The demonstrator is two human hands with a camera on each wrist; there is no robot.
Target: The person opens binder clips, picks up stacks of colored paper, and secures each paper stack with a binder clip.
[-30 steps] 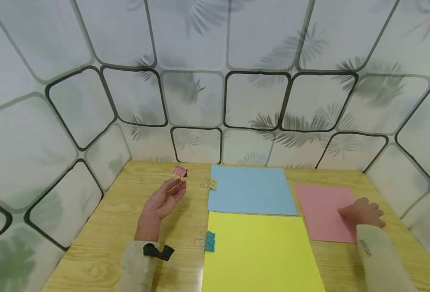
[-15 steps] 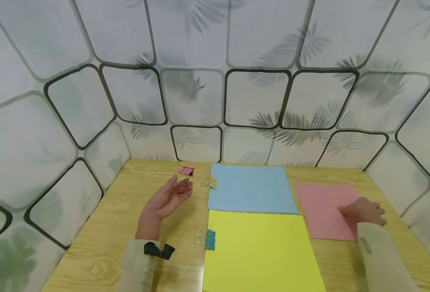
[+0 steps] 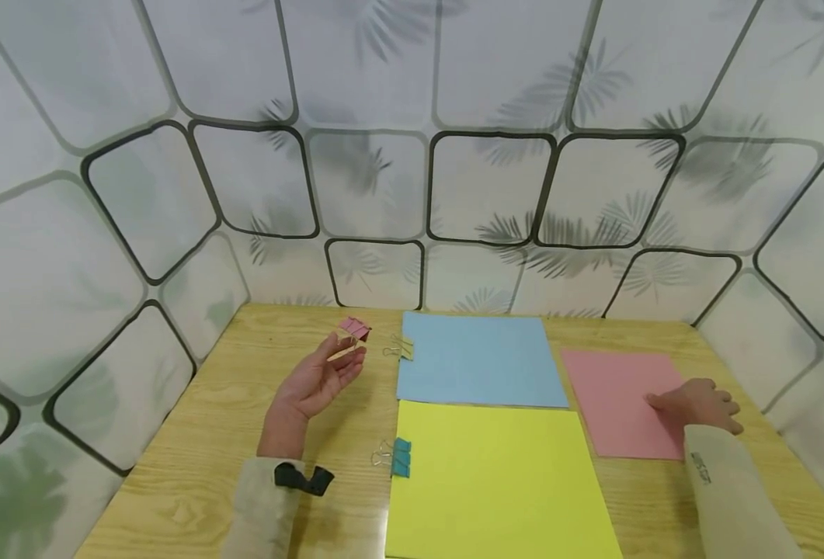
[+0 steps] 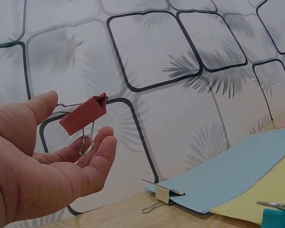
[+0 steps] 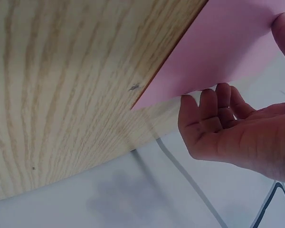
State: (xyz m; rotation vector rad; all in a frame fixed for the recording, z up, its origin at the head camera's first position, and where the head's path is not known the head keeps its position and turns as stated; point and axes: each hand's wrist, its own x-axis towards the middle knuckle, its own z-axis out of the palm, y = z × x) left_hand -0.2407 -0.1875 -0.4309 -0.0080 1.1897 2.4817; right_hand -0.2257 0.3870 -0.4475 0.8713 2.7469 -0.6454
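Observation:
My left hand (image 3: pixel 316 383) is raised over the left of the table and holds a pinkish-red binder clip (image 3: pixel 356 328). In the left wrist view, the thumb bears on one wire handle of that binder clip (image 4: pixel 84 115) and the fingers lie against the other; the handles stand wide apart. At the right, my right hand (image 3: pixel 697 404) rests on the right edge of a pink sheet (image 3: pixel 621 400). The right wrist view shows the thumb on top of the sheet and the loosely bent fingers (image 5: pixel 209 110) touching its edge; whether they reach underneath is unclear.
A blue sheet (image 3: pixel 481 361) carries a pale yellow binder clip (image 3: pixel 407 348) on its left edge. In front lies a yellow sheet (image 3: pixel 498 481) with a teal binder clip (image 3: pixel 401 458) on its left edge. Patterned walls surround the wooden table (image 3: pixel 195 435).
My left hand has shifted slightly right with the pinkish-red binder clip, which has tilted a little. The right hand and the sheets look almost unmoved.

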